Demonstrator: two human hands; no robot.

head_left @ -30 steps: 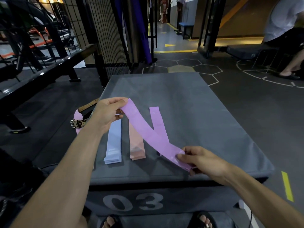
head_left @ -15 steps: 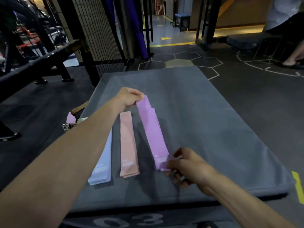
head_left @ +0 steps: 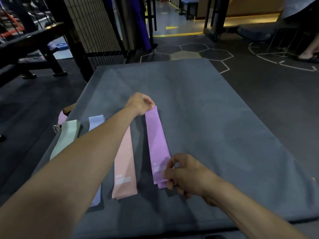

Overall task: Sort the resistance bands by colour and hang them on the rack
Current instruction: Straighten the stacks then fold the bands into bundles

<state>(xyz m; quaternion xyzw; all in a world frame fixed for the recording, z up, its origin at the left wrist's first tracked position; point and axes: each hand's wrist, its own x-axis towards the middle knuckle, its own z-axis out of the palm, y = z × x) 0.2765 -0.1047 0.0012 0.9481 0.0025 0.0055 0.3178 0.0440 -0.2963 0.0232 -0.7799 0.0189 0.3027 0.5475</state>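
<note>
Left forearm hides most of the blue band [head_left: 96, 121]; both grips, left hand [head_left: 140, 104] and right hand [head_left: 185, 171], pinch the purple band [head_left: 157, 145].

Smooth matt purple band [head_left: 158, 145] on matt grey padded box [head_left: 215, 118]

Purple band [head_left: 158, 145]: lilac w/ white printed marks near end. Pink band [head_left: 124, 167]: salmon w/ white label print. Blue band [head_left: 96, 121]: pale periwinkle. Green band [head_left: 66, 138]: pale mint. Box top [head_left: 215, 121]: dark grey, plain. Floor [head_left: 195, 52]: hexagon outlines in white, one filled yellow.
</note>
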